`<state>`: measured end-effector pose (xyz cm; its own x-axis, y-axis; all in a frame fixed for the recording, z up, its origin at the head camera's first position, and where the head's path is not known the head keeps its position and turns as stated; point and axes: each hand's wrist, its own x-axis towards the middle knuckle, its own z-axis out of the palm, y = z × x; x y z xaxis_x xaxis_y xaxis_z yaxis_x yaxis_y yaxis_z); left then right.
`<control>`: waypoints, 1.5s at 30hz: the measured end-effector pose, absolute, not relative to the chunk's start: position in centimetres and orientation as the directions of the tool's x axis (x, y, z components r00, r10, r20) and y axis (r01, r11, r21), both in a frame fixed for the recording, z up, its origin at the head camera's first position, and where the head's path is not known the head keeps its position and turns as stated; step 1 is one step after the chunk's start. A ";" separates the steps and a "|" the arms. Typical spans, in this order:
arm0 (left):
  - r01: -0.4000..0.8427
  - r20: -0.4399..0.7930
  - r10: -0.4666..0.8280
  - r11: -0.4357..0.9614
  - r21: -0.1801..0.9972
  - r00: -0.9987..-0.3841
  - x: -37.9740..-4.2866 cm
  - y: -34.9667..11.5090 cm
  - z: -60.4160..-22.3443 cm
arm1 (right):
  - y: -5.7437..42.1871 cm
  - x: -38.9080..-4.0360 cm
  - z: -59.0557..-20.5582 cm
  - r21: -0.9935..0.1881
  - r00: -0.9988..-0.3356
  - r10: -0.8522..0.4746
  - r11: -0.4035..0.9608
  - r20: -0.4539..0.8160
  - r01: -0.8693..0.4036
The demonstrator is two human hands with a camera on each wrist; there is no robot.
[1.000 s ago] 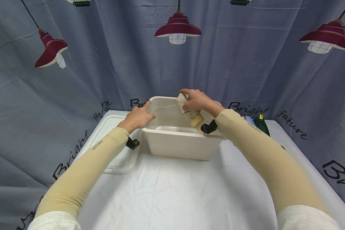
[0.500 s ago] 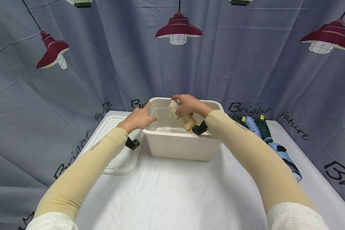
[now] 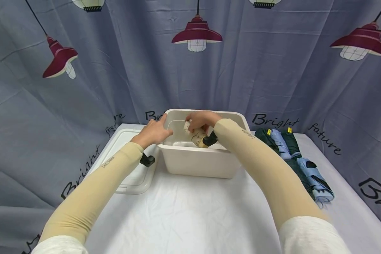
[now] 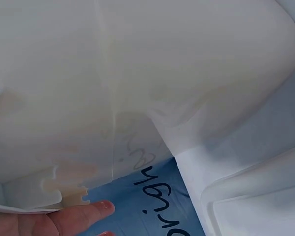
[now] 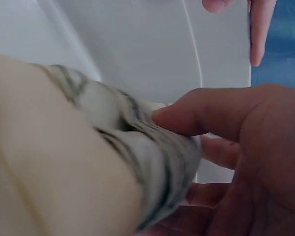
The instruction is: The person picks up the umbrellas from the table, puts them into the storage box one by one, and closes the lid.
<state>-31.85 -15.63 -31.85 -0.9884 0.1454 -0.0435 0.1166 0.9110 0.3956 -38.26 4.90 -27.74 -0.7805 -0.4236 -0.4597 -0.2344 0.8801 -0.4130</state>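
Note:
A white plastic storage box (image 3: 200,162) stands at the back of the table, its top uncovered. My left hand (image 3: 153,133) holds its left end, thumb over the rim and fingers along the outside; in the left wrist view, fingertips (image 4: 101,209) show by the wall. My right hand (image 3: 204,119) reaches inside, gripping a tilted cream cloth roll (image 3: 197,137). Seen from the right wrist, thumb and fingers wrap one end of this roll (image 5: 157,162), which has dark-patterned layers and a plain cream part. The black wrist camera covers its lower end.
The white lid (image 3: 133,180) lies flat left of the box, partly under my left forearm. Several dark green and light blue cloth rolls (image 3: 312,174) lie at the table's right side. A grey-blue curtain (image 3: 273,77) hangs close behind the box.
My right hand has moved left and down with the cream roll, deeper into the box. More of the rolls on the right has come into view. The left hand has stayed at the rim.

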 end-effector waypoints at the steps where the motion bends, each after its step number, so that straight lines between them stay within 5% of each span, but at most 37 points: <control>1: 0.116 -0.042 0.145 0.911 0.396 -0.989 -31.9 -15.6 -31.9 | 4.6 -38.4 -27.8 -0.418 -0.771 -0.413 0.884 -0.485 -0.211; 7: 0.122 -0.034 0.147 0.911 0.394 -0.989 -32.0 -15.6 -32.0 | 3.4 -39.5 -28.8 -0.417 -0.718 -0.373 0.900 -0.588 -0.127; 18: 0.120 -0.037 0.147 0.908 0.401 -0.988 -32.0 -15.6 -31.9 | 2.1 -40.2 -30.0 -0.170 -0.702 -0.418 0.902 -0.577 -0.397; 30: 0.132 -0.032 0.158 0.906 0.403 -0.987 -32.0 -15.6 -32.0 | 1.4 -40.7 -31.3 -0.036 -0.701 -0.374 0.894 -0.607 -0.446; 39: 0.144 -0.025 0.168 0.906 0.399 -0.986 -32.0 -15.5 -32.0 | 0.7 -41.3 -31.5 -0.085 -0.615 -0.398 0.877 -0.681 -0.473; 45: 0.141 -0.023 0.163 0.912 0.385 -0.986 -32.1 -15.7 -32.1 | -0.1 -41.6 -32.0 -0.251 -0.510 -0.450 0.876 -0.733 -0.412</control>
<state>-32.08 -15.66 -32.07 -0.9864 0.1625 -0.0228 0.1413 0.9119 0.3852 -41.56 -0.15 -32.03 -0.5097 -0.4498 -0.7334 -0.4123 0.8759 -0.2507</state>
